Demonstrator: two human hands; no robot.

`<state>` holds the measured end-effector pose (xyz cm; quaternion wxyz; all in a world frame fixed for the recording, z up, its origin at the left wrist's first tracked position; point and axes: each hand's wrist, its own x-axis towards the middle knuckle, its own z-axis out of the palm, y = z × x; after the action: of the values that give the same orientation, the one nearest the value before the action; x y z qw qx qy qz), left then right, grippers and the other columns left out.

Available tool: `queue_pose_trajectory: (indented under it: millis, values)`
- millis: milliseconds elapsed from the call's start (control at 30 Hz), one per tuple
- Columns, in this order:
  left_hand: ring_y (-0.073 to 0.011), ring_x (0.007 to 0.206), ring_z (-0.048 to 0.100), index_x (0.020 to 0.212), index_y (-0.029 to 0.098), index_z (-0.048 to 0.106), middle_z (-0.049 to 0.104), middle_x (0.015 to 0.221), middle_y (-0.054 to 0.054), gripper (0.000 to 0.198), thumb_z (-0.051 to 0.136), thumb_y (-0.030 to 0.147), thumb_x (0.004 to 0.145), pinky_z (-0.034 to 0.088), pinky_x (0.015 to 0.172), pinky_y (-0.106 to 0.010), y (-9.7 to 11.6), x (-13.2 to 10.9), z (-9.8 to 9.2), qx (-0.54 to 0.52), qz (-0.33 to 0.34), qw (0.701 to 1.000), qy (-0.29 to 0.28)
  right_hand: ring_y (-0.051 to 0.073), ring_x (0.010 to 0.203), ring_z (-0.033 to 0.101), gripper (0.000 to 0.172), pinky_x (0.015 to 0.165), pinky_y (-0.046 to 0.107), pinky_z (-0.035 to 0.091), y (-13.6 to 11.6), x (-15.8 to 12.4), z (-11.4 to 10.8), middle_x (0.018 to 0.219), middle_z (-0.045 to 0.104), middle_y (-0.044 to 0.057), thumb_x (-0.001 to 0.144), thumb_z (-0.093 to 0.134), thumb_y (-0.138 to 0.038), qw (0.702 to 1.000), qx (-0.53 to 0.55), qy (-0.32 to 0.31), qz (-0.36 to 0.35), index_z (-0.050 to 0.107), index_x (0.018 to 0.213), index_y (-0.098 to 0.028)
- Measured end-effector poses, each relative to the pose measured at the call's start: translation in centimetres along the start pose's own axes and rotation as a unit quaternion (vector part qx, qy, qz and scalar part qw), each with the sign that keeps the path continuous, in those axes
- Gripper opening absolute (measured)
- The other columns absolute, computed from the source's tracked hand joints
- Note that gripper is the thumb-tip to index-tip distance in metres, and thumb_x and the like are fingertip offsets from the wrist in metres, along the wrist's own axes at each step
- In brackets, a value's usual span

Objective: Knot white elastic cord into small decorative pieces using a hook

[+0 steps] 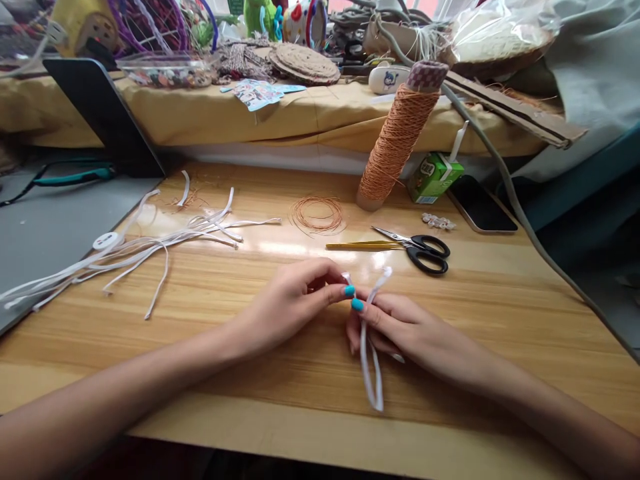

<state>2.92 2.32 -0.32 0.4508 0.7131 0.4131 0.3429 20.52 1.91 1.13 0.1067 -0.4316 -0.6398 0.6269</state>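
Near the middle of the wooden table (225, 373), my left hand (300, 297) pinches one end of a white cord (371, 373) between thumb and fingers. My right hand (400, 323) is closed on the same cord, close beside the left fingertips. Part of the cord hangs in a loop below the right fingers, and another end sticks up above them. Beyond my hands lie black-handled scissors (427, 252) with slightly parted blades, and a thin gold-coloured tool (363, 246) touching them. A coil of thin orange-brown cord (316, 215) rests farther back.
Several white cords (145, 250) spread at the left. A tall spool of orange cord (400, 137), a green drink carton (434, 177), a phone (483, 203) and small clear beads (438, 221) stand or lie at back right. A dark tablet (105, 113) leans at back left. A grey cable (525, 213) crosses the right side.
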Motion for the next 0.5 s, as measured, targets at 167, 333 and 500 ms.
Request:
queue_pose_trajectory:
  millis: [167,333,500]
  values:
    - [-0.0076,0.066,0.053,0.083,0.012,0.058,0.061,0.077,-0.002,0.015,0.049,0.024,0.082,0.040,0.054,-0.017,0.07,-0.22,0.15,-0.083,-0.069,0.994,-0.025,0.006,0.041,0.031,0.043,0.043,0.020,0.028,-0.20,0.04,-0.09,0.045,0.033,-0.006,0.087,0.033,-0.044,0.999,-0.029,-0.008,0.010,0.056,0.067,-0.014]
    - [-0.0030,0.044,0.042,0.086,0.014,0.054,0.056,0.060,0.003,0.018,0.048,0.031,0.082,0.031,0.039,-0.013,-0.17,-0.39,0.51,-0.173,-0.114,0.977,-0.046,0.005,0.039,0.035,0.039,0.040,0.019,0.029,0.03,0.25,-0.04,0.045,0.039,-0.006,0.085,0.037,-0.046,1.000,-0.006,-0.013,-0.001,0.056,0.073,-0.014]
    - [-0.0025,0.040,0.042,0.081,0.013,0.053,0.047,0.053,0.006,0.018,0.052,0.031,0.080,0.035,0.036,-0.012,-0.15,-0.39,0.52,-0.197,-0.127,0.972,-0.020,0.006,0.041,0.036,0.034,0.038,0.019,0.027,0.55,0.57,0.09,0.048,0.043,-0.006,0.084,0.043,-0.042,0.992,0.056,0.109,-0.017,0.055,0.101,-0.014]
